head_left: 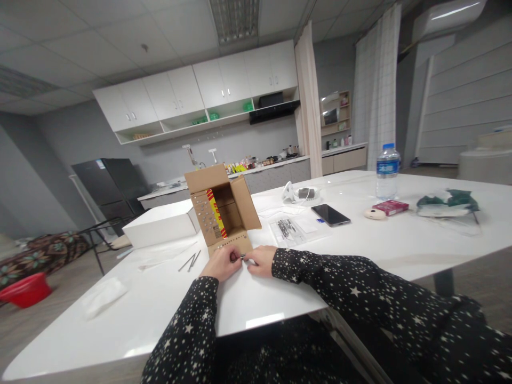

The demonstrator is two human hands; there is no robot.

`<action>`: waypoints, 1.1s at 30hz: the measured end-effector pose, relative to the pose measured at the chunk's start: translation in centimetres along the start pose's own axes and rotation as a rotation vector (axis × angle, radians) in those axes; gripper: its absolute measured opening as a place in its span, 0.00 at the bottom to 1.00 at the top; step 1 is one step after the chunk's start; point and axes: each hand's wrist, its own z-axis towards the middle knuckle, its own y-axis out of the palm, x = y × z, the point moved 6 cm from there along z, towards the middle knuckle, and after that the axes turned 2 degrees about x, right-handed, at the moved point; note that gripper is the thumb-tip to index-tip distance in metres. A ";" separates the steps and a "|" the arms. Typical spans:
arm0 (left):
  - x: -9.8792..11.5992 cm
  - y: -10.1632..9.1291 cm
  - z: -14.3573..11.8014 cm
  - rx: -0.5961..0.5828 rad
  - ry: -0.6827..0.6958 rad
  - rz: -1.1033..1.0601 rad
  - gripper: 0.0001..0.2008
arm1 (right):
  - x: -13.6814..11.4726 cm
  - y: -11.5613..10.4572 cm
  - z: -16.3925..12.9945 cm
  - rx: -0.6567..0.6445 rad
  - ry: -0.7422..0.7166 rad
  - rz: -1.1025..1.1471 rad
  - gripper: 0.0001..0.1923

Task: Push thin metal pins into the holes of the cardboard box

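Note:
My left hand (224, 262) rests low in front of the open cardboard box (214, 213), its fingers curled in a pinch. My right hand (261, 261) meets it from the other side, fingertips pressed together. Between the fingertips shows a small dark metallic piece (242, 256), too small to name. The box lies with its opening toward me, flaps spread. Small round metal-looking bits sit in rows on its left flap, and a row of little dark pieces (230, 243) runs along the lower flap. Left of my left hand lie thin metal rods (192, 261).
A white box (162, 226) stands left of the cardboard box. To the right are a plastic bag of dark small parts (288, 228), a phone (330, 215), a water bottle (388, 173), a magenta packet (391, 207) and a green-and-white bundle (448, 204). A crumpled tissue (104, 297) lies at left.

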 end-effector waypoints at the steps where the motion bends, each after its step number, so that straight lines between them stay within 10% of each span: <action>1: 0.0 0.0 0.0 -0.001 -0.004 0.001 0.05 | 0.0 0.0 0.0 -0.003 0.000 0.000 0.19; 13: 0.1 -0.3 0.0 0.026 -0.031 -0.001 0.05 | 0.1 0.0 -0.1 -0.002 -0.011 0.013 0.20; 33: 0.3 -4.1 -0.7 0.498 -0.030 -0.124 0.05 | 0.5 0.7 0.3 0.020 -0.002 -0.007 0.18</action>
